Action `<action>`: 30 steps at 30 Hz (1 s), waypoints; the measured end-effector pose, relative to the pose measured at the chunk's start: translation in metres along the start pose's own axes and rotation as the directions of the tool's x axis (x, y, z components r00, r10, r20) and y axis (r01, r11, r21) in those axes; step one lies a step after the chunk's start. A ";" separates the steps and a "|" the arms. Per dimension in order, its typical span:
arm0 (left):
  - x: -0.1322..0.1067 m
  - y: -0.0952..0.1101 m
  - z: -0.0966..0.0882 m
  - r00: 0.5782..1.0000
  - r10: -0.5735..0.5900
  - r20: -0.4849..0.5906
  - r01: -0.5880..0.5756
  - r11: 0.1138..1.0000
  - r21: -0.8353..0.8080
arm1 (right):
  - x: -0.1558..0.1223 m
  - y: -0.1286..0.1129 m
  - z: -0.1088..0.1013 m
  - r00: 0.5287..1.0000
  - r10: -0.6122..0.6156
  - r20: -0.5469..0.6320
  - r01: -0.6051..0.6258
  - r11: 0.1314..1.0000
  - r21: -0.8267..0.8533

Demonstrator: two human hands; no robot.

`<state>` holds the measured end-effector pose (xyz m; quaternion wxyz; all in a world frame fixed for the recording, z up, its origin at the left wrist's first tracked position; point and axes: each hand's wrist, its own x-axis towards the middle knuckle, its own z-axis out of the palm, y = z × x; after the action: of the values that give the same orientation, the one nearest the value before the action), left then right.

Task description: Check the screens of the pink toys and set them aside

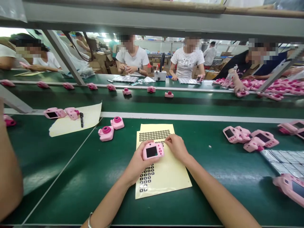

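Observation:
My left hand (139, 160) is wrapped round a pink toy camera (153, 151), its dark screen and pink buttons facing up at me. Under it lies a pale yellow sticker sheet (173, 177) with rows of small black square stickers (146, 177), partly covered by the camera and my hand. Just right of the camera, my right hand (177, 147) has thumb and fingers pinched together over the sheet, close to a row of stickers. What the fingertips hold, if anything, is too small to tell.
Two pink cameras (106, 133) stand left of the sheet; several more (261, 138) lie to the right by a plastic-wrapped sheet (285, 161). A black pen (82, 120) rests on another yellow sheet (92, 114). Beyond a white rail (190, 117), pink cameras line a belt; co-workers sit behind.

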<state>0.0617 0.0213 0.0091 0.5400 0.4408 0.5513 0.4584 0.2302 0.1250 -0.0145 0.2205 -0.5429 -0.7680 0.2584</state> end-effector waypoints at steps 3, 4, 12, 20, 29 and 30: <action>0.000 -0.002 0.003 0.999 0.032 -0.012 -0.030 0.992 0.126 | -0.001 0.000 -0.003 0.999 0.003 0.034 -0.003 1.000 -0.028; -0.001 -0.002 0.005 0.999 0.048 -0.015 -0.045 0.989 0.144 | -0.001 0.000 -0.003 0.999 0.001 0.052 0.001 0.999 -0.040; -0.004 -0.002 0.012 0.994 0.100 -0.038 -0.090 0.975 0.203 | -0.006 0.000 0.000 0.995 -0.006 0.095 0.013 0.997 -0.073; -0.004 -0.001 0.011 0.993 0.109 -0.033 -0.100 0.972 0.212 | 0.000 0.001 -0.001 0.995 -0.019 0.095 0.021 0.999 -0.025; -0.002 -0.008 0.017 0.976 0.217 -0.032 -0.200 0.942 0.270 | -0.035 -0.019 -0.017 0.964 -0.266 0.009 0.261 0.952 0.160; -0.002 -0.009 0.019 0.973 0.229 -0.038 -0.210 0.937 0.281 | -0.040 -0.023 -0.019 0.953 -0.302 0.006 0.298 0.943 0.151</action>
<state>0.0803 0.0184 0.0002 0.3995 0.5539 0.5755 0.4499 0.2380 0.0834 0.0118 0.2858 -0.3979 -0.8234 0.2863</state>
